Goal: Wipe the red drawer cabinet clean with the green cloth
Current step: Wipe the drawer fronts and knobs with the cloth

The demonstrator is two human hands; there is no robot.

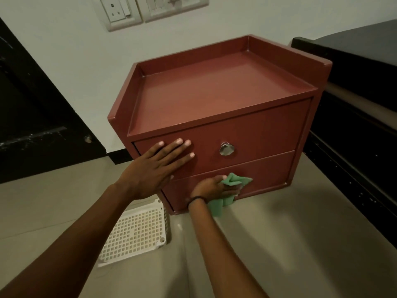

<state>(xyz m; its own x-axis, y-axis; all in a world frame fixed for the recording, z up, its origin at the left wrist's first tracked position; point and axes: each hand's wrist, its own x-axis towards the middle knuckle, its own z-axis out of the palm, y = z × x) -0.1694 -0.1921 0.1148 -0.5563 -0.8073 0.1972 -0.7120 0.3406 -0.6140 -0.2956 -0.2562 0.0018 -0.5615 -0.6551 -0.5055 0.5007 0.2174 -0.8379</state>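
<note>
The red drawer cabinet stands on the floor against a white wall, with a rimmed top and two drawers. The upper drawer carries a round silver knob. My left hand lies flat, fingers spread, on the left part of the upper drawer front. My right hand grips the crumpled green cloth and presses it against the middle of the lower drawer front. Part of the cloth hangs below the hand. The lower drawer's knob is hidden behind hand and cloth.
A white plastic lattice basket lies on the tiled floor by the cabinet's lower left corner. A dark door is at the left, dark furniture close on the right. Wall sockets sit above.
</note>
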